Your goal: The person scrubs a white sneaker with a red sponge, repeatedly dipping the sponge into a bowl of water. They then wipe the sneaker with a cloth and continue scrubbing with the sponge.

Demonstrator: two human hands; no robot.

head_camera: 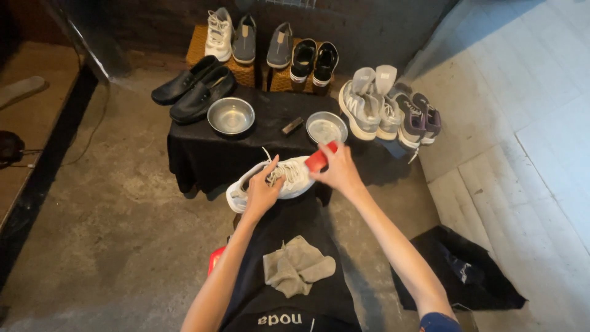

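The left hand [261, 195] was closed over the laced upper of a white mesh sneaker [270, 181], fingers curled into the lace area. The right hand [340, 172] gripped a small red brush [317, 158], held against the sneaker's near end. The sneaker lay on its side at the near edge of a low table draped in black cloth [196, 154], touching the person's black apron [289, 246] at the lap.

On the apron rested one crumpled grey-beige rag [297, 267], soft and folded. One red object [215, 258] showed beside the left forearm; what it was could not be told.

On the draped table stood two round, shallow metal bowls [231, 115], dull and reflective, with one small dark oblong block [292, 125] between them. One pair of black leather loafers [193, 89] lay at the table's far left corner, smooth and matte.

Beyond, on woven tan stands [246, 74], stood one white lace-up sneaker [219, 34], two grey slip-on shoes [244, 40], and one pair of black sneakers with white soles [313, 61].

At the table's right stood one pair of grey-and-white sneakers [365, 107] with upright tongues, and just beside them one pair of purple-grey sneakers [418, 117].

The floor was rough grey concrete [110, 215]; pale tiled floor [522, 92] lay to the right. One black bag [461, 270] lay flat on the floor at near right.
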